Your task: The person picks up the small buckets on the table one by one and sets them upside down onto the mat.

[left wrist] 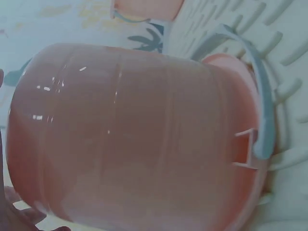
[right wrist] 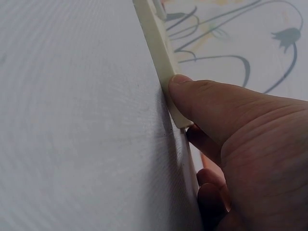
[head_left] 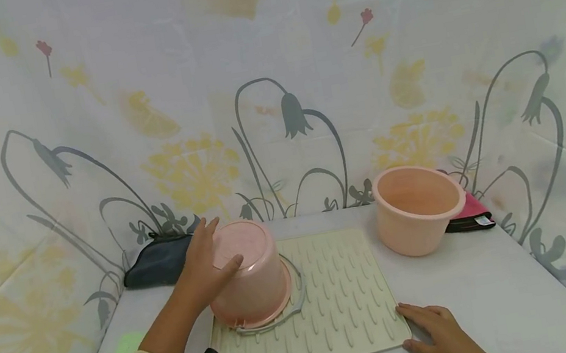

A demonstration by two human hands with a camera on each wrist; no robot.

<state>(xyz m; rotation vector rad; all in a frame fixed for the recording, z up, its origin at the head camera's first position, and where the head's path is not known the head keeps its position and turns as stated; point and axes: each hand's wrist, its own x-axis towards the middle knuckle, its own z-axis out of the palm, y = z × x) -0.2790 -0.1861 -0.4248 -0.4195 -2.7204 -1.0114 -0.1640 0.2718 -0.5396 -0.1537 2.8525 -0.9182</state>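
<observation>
An upside-down pink bucket (head_left: 248, 290) stands rim down on the left part of a cream ridged drying mat (head_left: 343, 296). Its grey handle (left wrist: 262, 106) lies around the rim on the mat. My left hand (head_left: 203, 266) rests spread on the bucket's upturned base, thumb stretched over it and fingers at the far left side. In the left wrist view only parts of those fingers (left wrist: 24, 214) show, beside the base. At the mat's near right corner, my right hand (head_left: 441, 333) holds the edge between thumb (right wrist: 207, 98) and fingers; some fingertips are hidden.
A peach basin (head_left: 419, 229) stands right of the mat, partly in front of a pink and black pouch (head_left: 472, 214). Behind my left hand lies a dark blue pouch (head_left: 154, 261). A light green block (head_left: 126, 352) sits at the left table edge. Patterned curtains (head_left: 280, 158) enclose the table.
</observation>
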